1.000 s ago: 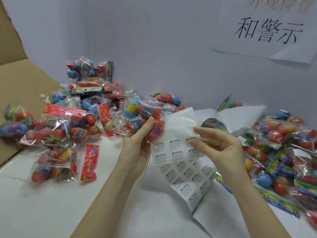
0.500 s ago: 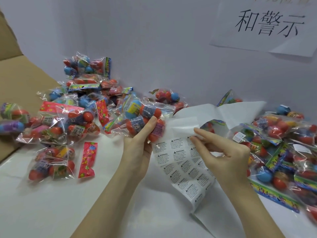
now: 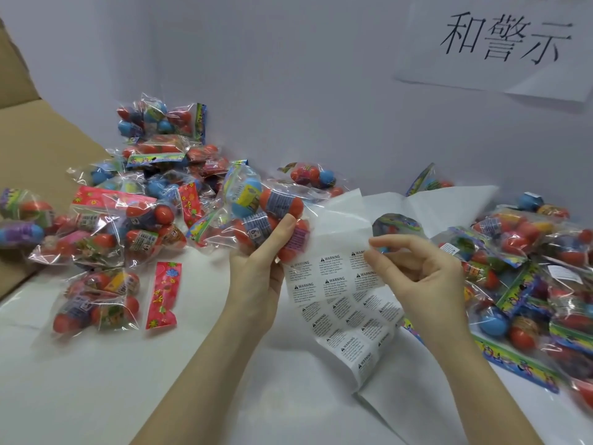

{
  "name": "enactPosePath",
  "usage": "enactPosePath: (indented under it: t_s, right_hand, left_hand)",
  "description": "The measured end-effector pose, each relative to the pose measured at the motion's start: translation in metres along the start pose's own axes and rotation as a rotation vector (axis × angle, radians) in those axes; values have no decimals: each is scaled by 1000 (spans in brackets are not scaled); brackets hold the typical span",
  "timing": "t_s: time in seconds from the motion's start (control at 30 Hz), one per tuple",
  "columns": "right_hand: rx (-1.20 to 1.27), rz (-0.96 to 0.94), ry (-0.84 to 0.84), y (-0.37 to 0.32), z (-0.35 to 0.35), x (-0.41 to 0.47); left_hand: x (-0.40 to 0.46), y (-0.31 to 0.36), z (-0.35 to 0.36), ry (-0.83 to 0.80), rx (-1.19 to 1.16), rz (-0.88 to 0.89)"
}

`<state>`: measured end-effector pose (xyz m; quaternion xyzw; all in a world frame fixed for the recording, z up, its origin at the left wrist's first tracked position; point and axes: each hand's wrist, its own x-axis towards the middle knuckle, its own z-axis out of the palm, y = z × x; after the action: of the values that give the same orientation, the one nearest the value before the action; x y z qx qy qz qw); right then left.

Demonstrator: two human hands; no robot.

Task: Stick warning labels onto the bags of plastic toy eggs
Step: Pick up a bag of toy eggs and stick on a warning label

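My left hand [image 3: 260, 274] grips a clear bag of red and blue toy eggs [image 3: 260, 208] together with the left edge of a white sheet of warning labels [image 3: 340, 303]. The sheet hangs down between my hands, printed with several rows of small black-text labels. My right hand [image 3: 417, 274] pinches a transparent label [image 3: 369, 274] at the sheet's upper right, thumb and forefinger closed on its top corner, the label partly lifted off the backing.
Several egg bags [image 3: 128, 220] are heaped at the left against a cardboard flap [image 3: 35, 146]. More egg bags [image 3: 539, 277] lie piled at the right. A white paper sheet [image 3: 449, 203] lies behind. A paper sign [image 3: 507, 40] hangs on the wall.
My right hand's fingers have curled from lying flat on the sheet into a pinch on one label's corner and lifted it. The left hand and its bag stayed in place.
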<state>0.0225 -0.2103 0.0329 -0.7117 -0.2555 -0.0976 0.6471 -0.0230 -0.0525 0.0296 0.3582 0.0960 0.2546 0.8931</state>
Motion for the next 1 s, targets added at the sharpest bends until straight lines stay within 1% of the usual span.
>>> enactPosePath:
  t_s: [0.13,0.27,0.37,0.43,0.53,0.67,0.8,1.0]
  right_hand:
    - [-164,-58,49,4,1,0]
    - [-248,-72,50,5,2,-1]
    - [-404,-125,68,7,6,-3]
    - [-503,-162,101,8,10,-5]
    - [-672,-266,178,11,14,-6]
    - [-737,-340,271,14,19,-8]
    - [-843,-454,338,19,21,-8]
    - [-964,-659,366,25,18,-7]
  left_hand:
    - [-1,-1,2,23,-8,-5]
    - [-2,-1,3,49,-10,-14]
    - [-4,-1,4,47,-31,-13]
    - [-5,-3,6,84,-55,-25]
    - [-7,-6,8,164,-94,-53]
    - [-10,-9,10,247,-187,-137]
    - [-11,-8,11,275,-253,-197]
    - [-12,-3,13,285,-308,-267]
